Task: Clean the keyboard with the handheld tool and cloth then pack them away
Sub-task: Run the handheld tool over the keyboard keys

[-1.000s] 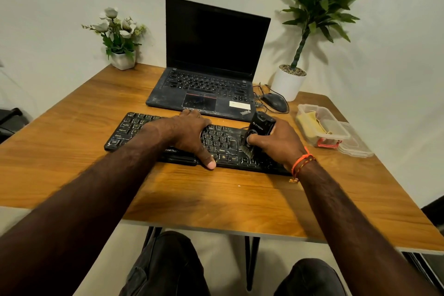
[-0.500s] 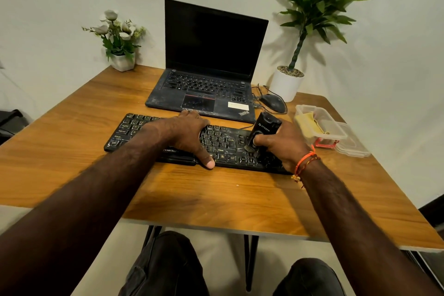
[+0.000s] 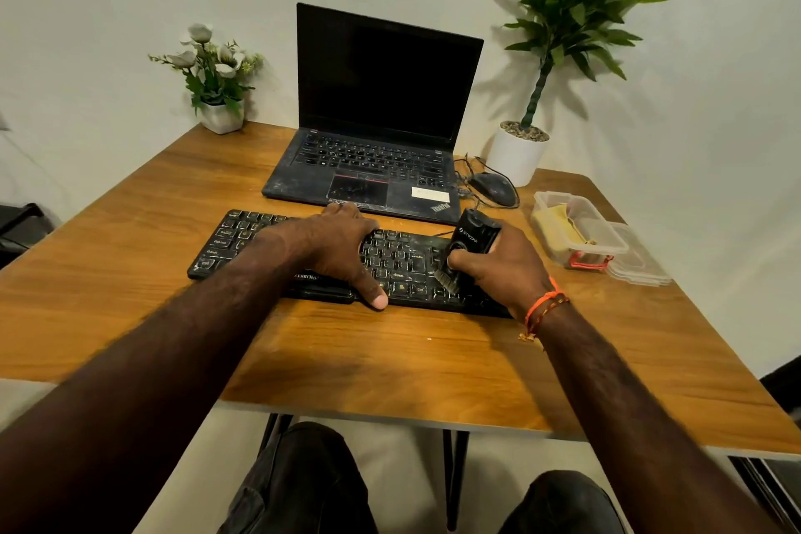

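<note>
Keyboard (image 3: 403, 260): middle keys hidden under the left hand (image 3: 342, 247); near right corner hidden behind the right hand (image 3: 507, 264). Handheld tool (image 3: 470, 241): lower body covered by the gripping fingers, brush tip blurred. Key legends too small to read. Cloth (image 3: 557, 225) partly masked by the container (image 3: 581, 238) wall (folds unclear). Tall plant (image 3: 576, 0) cut off at the top edge.

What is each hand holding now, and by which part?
The right hand grips the handheld tool around its black body, brush end down on the keyboard. The left hand grips nothing; it presses on the keyboard.
</note>
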